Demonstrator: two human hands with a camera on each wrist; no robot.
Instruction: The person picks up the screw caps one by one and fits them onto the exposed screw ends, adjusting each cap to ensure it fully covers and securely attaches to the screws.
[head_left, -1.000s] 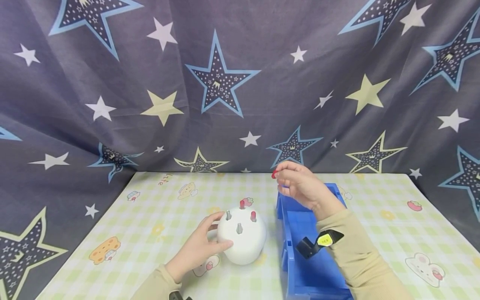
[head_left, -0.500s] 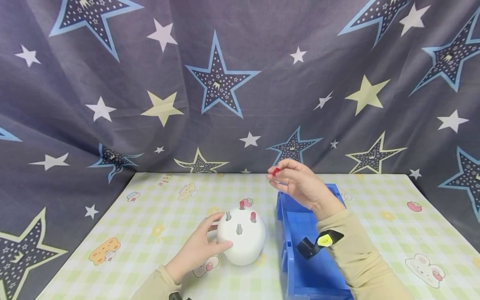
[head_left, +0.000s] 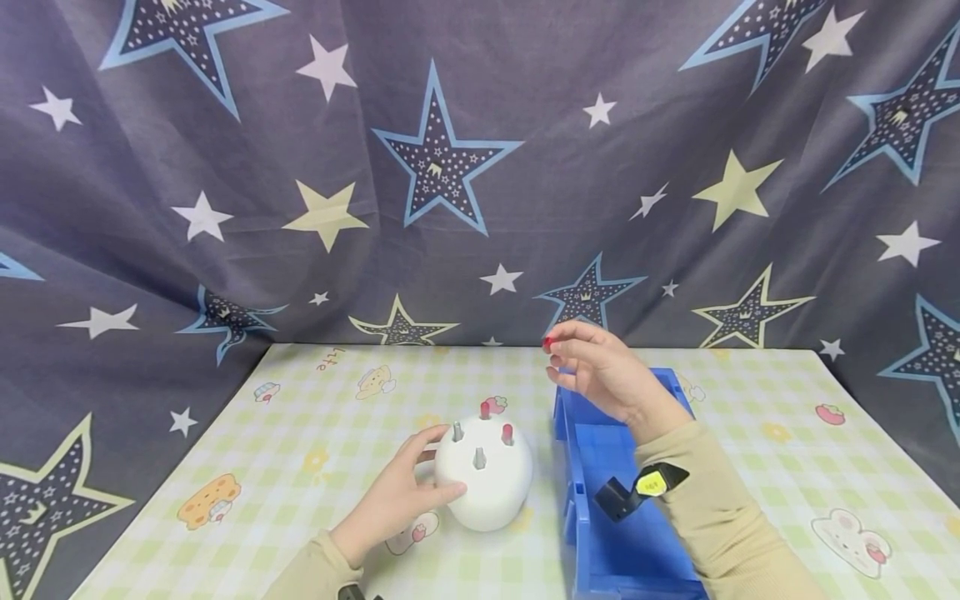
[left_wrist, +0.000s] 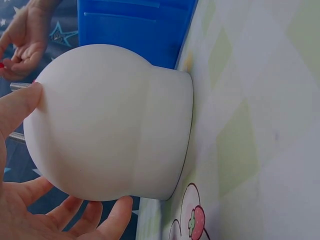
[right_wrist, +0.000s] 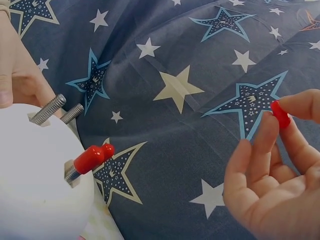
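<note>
A white rounded piece (head_left: pixel 487 504) stands on the table with several threaded metal studs rising from its top. Two of these studs wear red caps (right_wrist: pixel 89 160); two bare studs (right_wrist: pixel 50 109) show their threads in the right wrist view. My left hand (head_left: pixel 408 485) grips the white piece from its left side, thumb in front and fingers behind. Up and to the right, above the far end of a blue bin (head_left: pixel 577 508), my right hand (head_left: pixel 596 367) pinches a loose red cap (right_wrist: pixel 281 115) between thumb and fingertips, apart from the studs.
The blue bin stands just right of the white piece, partly under my right forearm. A checked cloth (head_left: pixel 262 450) with cartoon prints covers the table. Behind its far edge hangs a dark curtain (head_left: pixel 450 267) with stars.
The red cap has turned and shifted slightly within my right fingertips while the hand stays in about the same spot. My left hand and the white piece have not visibly moved.
</note>
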